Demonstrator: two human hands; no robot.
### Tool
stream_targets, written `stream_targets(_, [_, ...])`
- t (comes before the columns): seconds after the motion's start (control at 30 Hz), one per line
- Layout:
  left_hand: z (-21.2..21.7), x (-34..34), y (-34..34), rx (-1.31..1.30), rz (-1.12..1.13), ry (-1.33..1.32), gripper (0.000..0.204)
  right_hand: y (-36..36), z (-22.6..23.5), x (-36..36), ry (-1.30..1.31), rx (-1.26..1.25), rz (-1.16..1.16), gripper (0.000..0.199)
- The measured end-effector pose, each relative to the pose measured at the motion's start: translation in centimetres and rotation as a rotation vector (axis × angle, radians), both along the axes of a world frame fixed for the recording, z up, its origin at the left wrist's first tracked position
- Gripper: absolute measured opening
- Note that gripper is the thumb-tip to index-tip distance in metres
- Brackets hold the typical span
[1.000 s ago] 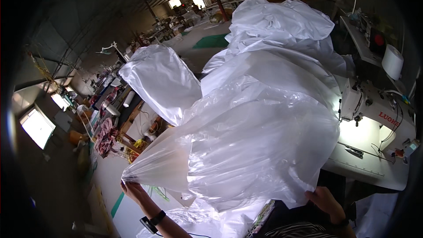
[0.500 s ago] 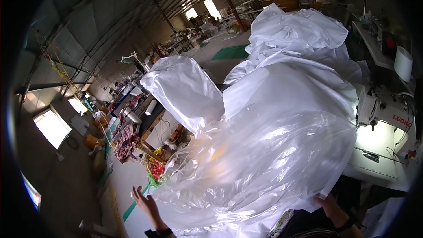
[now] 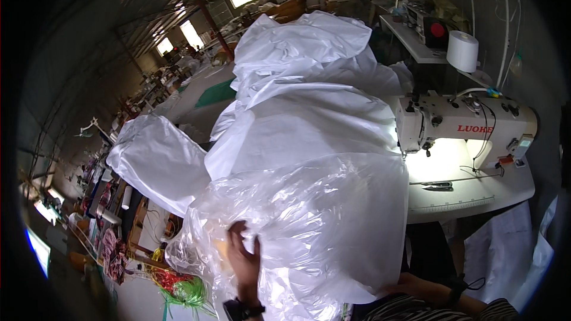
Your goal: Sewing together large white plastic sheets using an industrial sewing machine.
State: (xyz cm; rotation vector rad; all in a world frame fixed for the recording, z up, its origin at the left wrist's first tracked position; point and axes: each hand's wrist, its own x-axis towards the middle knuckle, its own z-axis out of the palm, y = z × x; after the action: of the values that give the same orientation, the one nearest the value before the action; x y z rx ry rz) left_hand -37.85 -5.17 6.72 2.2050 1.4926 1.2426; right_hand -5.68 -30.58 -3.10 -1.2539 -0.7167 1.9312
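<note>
A large clear plastic sheet lies crumpled and shiny in front of me, over white fabric. Its right edge runs up to the needle area of a white sewing machine. My left hand is over the sheet's left part, fingers apart and curved, holding nothing; whether it touches the plastic is unclear. Down at the sheet's lower right corner, my right hand grips the edge, its fingertips partly hidden. Behind the sheet rises a big heap of white fabric, and a white fabric-like bundle sticks out to the left.
Thread snips lie on the lit machine bed. A white thread cone stands behind the machine. Red and green string lies at lower left, near a cluttered wooden rack. White fabric hangs below the machine bed at right.
My view has swung right, bringing the whole sewing machine into sight. My left hand has moved from beside the sheet to over it. The right hand stays at the sheet's lower right edge.
</note>
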Motion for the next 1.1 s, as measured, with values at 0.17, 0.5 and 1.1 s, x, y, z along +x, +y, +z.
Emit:
stream_targets(0.17, [-7.4, 8.1, -9.8, 0.075, -0.331, 0.643, 0.038, 2.3, 4.3, 2.0, -0.507, -0.041, 0.329, 0.041])
stream_targets(0.5, [-1.5, 8.2, -9.2, 0.187, 0.034, 0.196, 0.016, 12.2, 9.0, 0.9, -1.778, 1.361, 0.02, 0.03])
stream_targets(1.1, [-10.6, 9.7, -2.7, -0.326, -0.115, -0.24, 0.029, 13.6, 8.0, 4.8, -1.055, 1.23, -0.063, 0.012])
